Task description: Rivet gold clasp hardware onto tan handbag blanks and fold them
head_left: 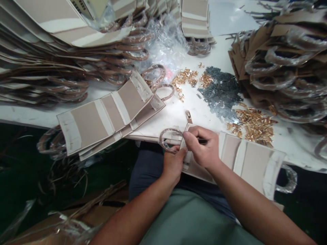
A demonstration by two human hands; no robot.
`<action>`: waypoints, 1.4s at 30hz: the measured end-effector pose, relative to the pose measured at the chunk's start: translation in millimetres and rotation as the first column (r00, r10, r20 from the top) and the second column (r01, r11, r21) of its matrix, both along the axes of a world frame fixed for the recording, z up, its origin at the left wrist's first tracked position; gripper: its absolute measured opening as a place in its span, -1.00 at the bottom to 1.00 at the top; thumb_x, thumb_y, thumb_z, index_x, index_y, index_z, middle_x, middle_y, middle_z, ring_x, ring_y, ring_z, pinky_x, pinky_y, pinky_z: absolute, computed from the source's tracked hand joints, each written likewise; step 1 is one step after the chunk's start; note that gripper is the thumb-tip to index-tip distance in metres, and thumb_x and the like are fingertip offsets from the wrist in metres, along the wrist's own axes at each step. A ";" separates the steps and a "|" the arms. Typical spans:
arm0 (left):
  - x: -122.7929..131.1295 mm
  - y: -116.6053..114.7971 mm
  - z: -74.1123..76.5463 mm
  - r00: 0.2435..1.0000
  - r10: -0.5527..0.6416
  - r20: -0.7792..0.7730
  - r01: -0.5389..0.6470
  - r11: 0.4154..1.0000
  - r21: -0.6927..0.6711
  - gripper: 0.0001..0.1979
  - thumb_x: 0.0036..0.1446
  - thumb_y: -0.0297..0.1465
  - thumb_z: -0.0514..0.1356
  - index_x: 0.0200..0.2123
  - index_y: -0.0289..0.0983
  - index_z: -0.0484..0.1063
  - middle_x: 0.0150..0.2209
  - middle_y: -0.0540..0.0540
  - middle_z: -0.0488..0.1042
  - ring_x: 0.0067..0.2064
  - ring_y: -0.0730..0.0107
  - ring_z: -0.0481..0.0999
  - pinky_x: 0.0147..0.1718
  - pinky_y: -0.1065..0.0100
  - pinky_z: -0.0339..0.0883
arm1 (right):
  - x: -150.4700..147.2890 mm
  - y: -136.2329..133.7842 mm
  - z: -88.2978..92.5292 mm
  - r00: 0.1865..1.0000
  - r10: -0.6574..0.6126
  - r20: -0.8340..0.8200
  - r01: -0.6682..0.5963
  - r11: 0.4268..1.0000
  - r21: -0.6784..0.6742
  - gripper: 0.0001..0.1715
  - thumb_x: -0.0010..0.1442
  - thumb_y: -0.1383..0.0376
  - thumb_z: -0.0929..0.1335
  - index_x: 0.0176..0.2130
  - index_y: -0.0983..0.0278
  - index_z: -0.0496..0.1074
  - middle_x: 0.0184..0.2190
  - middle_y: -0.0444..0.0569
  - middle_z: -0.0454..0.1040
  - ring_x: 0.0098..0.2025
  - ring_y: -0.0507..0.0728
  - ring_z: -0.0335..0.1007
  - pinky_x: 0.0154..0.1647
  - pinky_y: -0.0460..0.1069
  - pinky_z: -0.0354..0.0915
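A flat beige bag panel point(258, 166) with pale strips lies across my lap and the table edge. My left hand point(174, 163) pinches its left end, thumb on top, beside a plastic-wrapped brown handle point(163, 139). My right hand point(204, 144) is closed over the same end, its fingertips near the handle's base. Something dark and thin, seemingly a tool, shows within its curled fingers; its kind is hidden. A brown tab with a gold metal clasp point(188, 115) sticks out beyond the panel's far edge.
Two stacked bag panels point(89, 119) overhang the table at left. Gold metal fittings point(255, 124) and dark flat metal plates point(221, 90) lie heaped beyond my hands. Piles of panels point(63, 64) and wrapped brown bag pieces point(283, 64) stand on both sides, with clear plastic point(166, 41) between.
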State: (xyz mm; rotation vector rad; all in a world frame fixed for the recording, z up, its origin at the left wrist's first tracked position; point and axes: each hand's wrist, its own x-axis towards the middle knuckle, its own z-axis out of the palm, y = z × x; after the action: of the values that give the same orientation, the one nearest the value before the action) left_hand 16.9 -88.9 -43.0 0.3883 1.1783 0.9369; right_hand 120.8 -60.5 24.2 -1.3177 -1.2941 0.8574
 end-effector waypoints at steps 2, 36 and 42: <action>0.4 -0.4 1.1 1.000 0.020 0.015 -0.020 1.000 0.003 -0.79 -0.18 -0.32 0.44 -0.54 -0.30 0.51 -0.57 -0.02 0.52 -0.53 0.44 0.44 -0.48 0.42 0.31 | -1.6 13.4 11.7 0.997 0.063 0.037 -0.059 0.992 -0.114 -0.41 0.31 0.00 0.42 -0.60 0.21 0.26 -0.67 -0.18 0.27 -0.57 0.02 0.15 -0.50 -0.04 0.12; -2.1 -4.0 2.1 0.999 0.048 0.020 -0.047 0.999 -0.015 -0.78 -0.28 -0.34 0.45 -0.55 -0.33 0.55 -0.55 -0.10 0.57 -0.53 0.34 0.52 -0.50 0.39 0.37 | 51.8 -16.9 7.6 0.979 -0.110 0.170 0.120 0.991 -0.054 -0.40 0.35 -0.04 0.39 -0.59 0.22 0.33 -0.69 -0.18 0.33 -0.61 0.03 0.22 -0.51 -0.03 0.16; -8.3 -6.5 4.3 0.998 -0.007 0.066 0.009 1.000 -0.024 -0.66 -0.28 -0.26 0.52 -0.46 -0.36 0.56 -0.51 -0.12 0.59 -0.48 0.27 0.58 -0.43 0.35 0.42 | 61.4 -23.3 -20.2 0.715 0.017 0.699 0.213 0.947 -0.241 -0.76 0.28 0.15 0.44 -0.08 0.07 0.66 -0.13 -0.12 0.68 -0.17 0.17 0.58 -0.18 0.01 0.32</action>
State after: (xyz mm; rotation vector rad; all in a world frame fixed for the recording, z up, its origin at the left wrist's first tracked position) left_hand 8.6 -95.4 -38.7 0.3402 1.1264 0.9211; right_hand 182.1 -83.8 4.0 -2.0738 -1.6813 0.4901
